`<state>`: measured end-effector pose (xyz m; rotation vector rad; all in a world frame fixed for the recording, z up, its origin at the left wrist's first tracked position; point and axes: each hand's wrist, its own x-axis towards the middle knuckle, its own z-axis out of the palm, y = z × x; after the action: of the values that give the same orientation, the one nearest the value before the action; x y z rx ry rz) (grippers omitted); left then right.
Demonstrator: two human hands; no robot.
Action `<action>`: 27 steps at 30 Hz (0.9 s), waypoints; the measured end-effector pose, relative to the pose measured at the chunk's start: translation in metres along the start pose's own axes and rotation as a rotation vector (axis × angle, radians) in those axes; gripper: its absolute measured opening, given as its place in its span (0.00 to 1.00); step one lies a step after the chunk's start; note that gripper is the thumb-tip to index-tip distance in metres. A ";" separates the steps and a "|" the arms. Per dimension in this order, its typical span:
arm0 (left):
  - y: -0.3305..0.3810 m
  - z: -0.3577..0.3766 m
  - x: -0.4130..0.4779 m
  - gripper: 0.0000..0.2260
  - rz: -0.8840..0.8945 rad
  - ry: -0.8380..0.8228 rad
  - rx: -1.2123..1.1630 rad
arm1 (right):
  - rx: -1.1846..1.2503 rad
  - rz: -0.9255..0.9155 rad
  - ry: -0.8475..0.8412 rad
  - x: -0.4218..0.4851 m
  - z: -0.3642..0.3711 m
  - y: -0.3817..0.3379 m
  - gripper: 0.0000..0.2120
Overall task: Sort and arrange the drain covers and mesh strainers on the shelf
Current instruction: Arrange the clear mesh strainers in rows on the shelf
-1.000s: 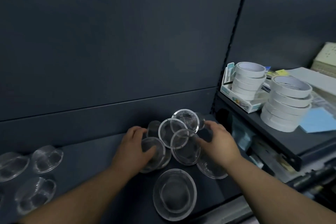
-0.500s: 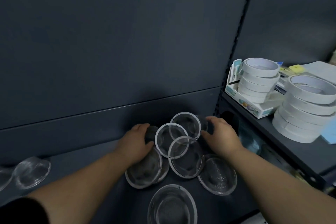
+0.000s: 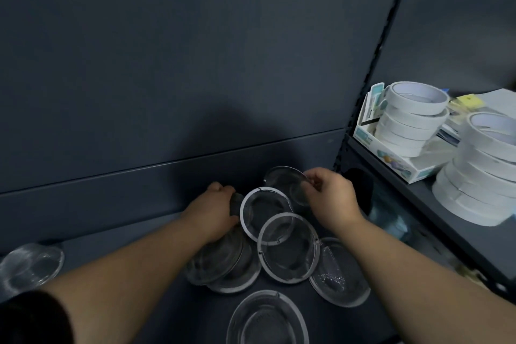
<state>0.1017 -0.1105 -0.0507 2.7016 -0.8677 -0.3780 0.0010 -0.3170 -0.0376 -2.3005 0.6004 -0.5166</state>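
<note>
at the back of the shelf [image 3: 117, 237], your right hand [image 3: 329, 198] pinches a strainer [image 3: 282, 179]; your left hand [image 3: 215, 212] grips a leaning stack [image 3: 223, 260] that could slide if released.

My left hand [image 3: 215, 213] over something too dark to tell, nearest strainer [image 3: 266, 318] cut off below, tape stack [image 3: 483, 173] cropped rightward.

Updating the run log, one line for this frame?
phase: sorting | left hand: grips left strainer | right hand: pinches rear strainer rim | strainer pile: overlapping, unsorted
</note>
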 end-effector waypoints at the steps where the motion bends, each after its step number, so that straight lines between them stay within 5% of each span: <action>1: 0.000 0.000 -0.001 0.27 -0.008 0.009 0.006 | 0.028 -0.038 0.037 -0.001 -0.002 -0.001 0.05; 9: 0.011 -0.006 -0.027 0.29 -0.051 0.297 -0.029 | 0.173 -0.471 0.263 -0.033 -0.008 -0.004 0.04; 17: 0.013 -0.011 -0.057 0.28 -0.017 0.546 -0.184 | 0.039 -0.590 -0.123 -0.075 0.009 0.017 0.06; 20: 0.014 -0.007 -0.062 0.28 0.003 0.530 -0.207 | 0.051 -0.533 -0.131 -0.072 0.008 0.013 0.11; 24: 0.017 0.002 -0.062 0.29 0.016 0.451 -0.229 | -0.013 -0.297 0.004 -0.043 0.006 0.014 0.07; 27: 0.019 0.005 -0.058 0.29 0.019 0.417 -0.242 | -0.130 -0.116 -0.077 -0.015 0.007 0.020 0.16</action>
<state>0.0445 -0.0913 -0.0398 2.4166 -0.6764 0.0829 -0.0130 -0.3185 -0.0594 -2.4773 0.4780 -0.4523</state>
